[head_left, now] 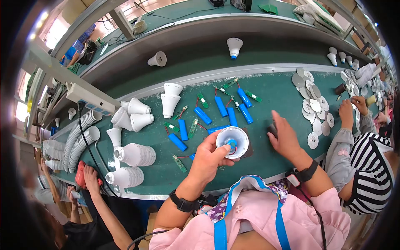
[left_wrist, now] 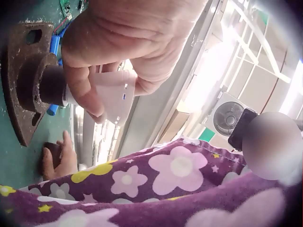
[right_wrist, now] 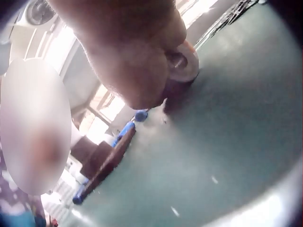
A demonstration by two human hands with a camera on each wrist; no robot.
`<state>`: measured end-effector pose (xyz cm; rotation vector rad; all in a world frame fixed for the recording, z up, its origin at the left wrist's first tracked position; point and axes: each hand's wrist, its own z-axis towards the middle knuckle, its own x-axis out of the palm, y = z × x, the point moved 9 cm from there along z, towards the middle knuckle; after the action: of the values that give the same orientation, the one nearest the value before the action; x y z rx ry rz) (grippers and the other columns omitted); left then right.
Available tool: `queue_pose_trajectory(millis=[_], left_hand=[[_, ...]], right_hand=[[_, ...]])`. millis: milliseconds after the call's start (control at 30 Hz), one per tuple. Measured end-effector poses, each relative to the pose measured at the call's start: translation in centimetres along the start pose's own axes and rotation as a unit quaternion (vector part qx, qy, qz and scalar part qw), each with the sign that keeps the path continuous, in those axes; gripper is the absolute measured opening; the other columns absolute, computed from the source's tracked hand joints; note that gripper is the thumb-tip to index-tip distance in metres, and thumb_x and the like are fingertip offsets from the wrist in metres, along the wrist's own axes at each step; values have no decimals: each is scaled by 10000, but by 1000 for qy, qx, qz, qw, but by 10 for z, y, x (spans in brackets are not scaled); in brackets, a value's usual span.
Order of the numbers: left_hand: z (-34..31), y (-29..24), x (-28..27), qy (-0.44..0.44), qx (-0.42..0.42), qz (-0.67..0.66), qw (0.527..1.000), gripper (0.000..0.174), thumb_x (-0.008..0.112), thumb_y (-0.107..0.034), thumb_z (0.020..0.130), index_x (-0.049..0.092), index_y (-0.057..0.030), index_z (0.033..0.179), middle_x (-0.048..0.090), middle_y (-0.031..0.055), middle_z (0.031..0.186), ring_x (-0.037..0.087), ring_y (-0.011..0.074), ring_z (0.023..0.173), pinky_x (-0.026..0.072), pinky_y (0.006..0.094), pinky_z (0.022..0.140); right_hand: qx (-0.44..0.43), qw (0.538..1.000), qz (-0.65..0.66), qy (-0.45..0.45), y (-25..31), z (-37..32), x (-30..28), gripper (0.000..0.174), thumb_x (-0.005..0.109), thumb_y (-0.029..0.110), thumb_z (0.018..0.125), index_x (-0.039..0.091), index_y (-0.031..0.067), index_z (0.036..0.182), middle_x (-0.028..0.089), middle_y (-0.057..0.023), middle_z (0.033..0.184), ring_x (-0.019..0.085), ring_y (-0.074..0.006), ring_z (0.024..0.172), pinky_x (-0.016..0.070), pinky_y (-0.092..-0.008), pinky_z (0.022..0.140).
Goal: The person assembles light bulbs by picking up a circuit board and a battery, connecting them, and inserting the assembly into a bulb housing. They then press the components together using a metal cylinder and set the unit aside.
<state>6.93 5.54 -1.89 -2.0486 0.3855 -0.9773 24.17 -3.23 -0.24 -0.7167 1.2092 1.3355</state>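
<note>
My left hand (head_left: 207, 157) grips a white cone-shaped bulb housing (head_left: 243, 136), its wide mouth facing up. Inside the mouth, a blue piece (head_left: 231, 143) with thin red wires shows beside my thumb. In the left wrist view, the narrow end of the housing meets a dark cylinder on a brown metal stand (left_wrist: 13, 90). Off to the right, my right hand (head_left: 288, 136) holds a small dark brown piece (head_left: 271, 130) low over the green table, thumb on one side and fingers on the other. Most of that piece is hidden by the hand.
Blue battery cells (head_left: 201, 116) wired to green circuit boards (head_left: 193, 128) lie across the table (head_left: 162, 156). White housings (head_left: 140, 122) stand and lie on the left, some in stacks. Round metal discs (head_left: 314, 105) are heaped on the right. Other people sit at both sides.
</note>
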Motion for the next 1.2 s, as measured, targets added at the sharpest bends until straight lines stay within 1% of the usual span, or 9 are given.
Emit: queue_pose_trajectory(millis=[67,133,267,367,600,733,833,1100,1200], left_hand=[[2,-3,0,-2,6,-2,1000,407,525,-66,812,430,-25,1206,578,92,1018,633,178,754,532,237,563],[-1,3,0,-5,-8,0,1000,407,528,-69,812,431,-29,1204,579,91,1017,633,176,752,532,236,565],[0,-1,1,-2,8,-18,1000,415,539,-82,807,429,-34,1205,574,79,1009,627,165,756,535,232,580],[0,3,-3,-8,0,-18,1000,428,541,-100,811,415,-37,1215,556,79,1023,615,160,809,538,240,602],[-1,4,0,63,7,-79,995,447,478,-160,837,383,-31,1254,554,102,1052,613,185,853,536,287,682],[0,5,0,80,5,-83,993,459,441,-176,840,371,-30,1269,554,117,1057,613,199,864,532,302,710],[-1,6,0,76,13,-83,994,460,437,-172,835,373,-29,1268,556,123,1050,612,203,871,532,303,710],[0,7,-1,78,10,-90,993,453,436,-158,835,376,-20,1262,554,133,1060,612,209,876,535,303,709],[0,5,0,77,10,-87,993,447,431,-151,836,379,-18,1259,554,135,1060,612,210,879,536,304,706]], right_hand=[[63,979,192,-36,4,13,-28,633,673,62,643,390,58,1210,540,-149,1059,549,-322,919,475,-357,761],[-68,960,241,-129,60,34,-88,585,683,39,609,453,47,1147,551,-158,1081,579,-310,894,490,-337,741],[-258,938,197,-122,131,50,-117,462,719,61,558,565,47,993,566,-126,1031,573,-268,859,485,-331,738],[-266,950,163,-30,139,52,-83,460,721,91,562,573,46,996,578,-106,1012,575,-269,847,487,-334,721],[-279,943,131,-122,149,59,-117,463,724,108,557,576,63,993,595,-85,1001,573,-244,863,485,-332,743],[-264,958,103,48,148,61,-82,459,720,116,572,582,75,1008,594,-71,1029,574,-244,846,490,-325,722],[-267,951,127,-92,155,69,-125,416,691,89,599,564,71,995,586,-79,1015,555,-262,866,482,-341,706],[-251,960,117,41,149,67,-86,404,677,80,605,565,56,992,580,-96,1020,557,-273,854,471,-346,721],[-257,951,143,-98,152,68,-111,402,677,84,599,566,48,984,581,-94,1018,559,-271,839,475,-345,712]])
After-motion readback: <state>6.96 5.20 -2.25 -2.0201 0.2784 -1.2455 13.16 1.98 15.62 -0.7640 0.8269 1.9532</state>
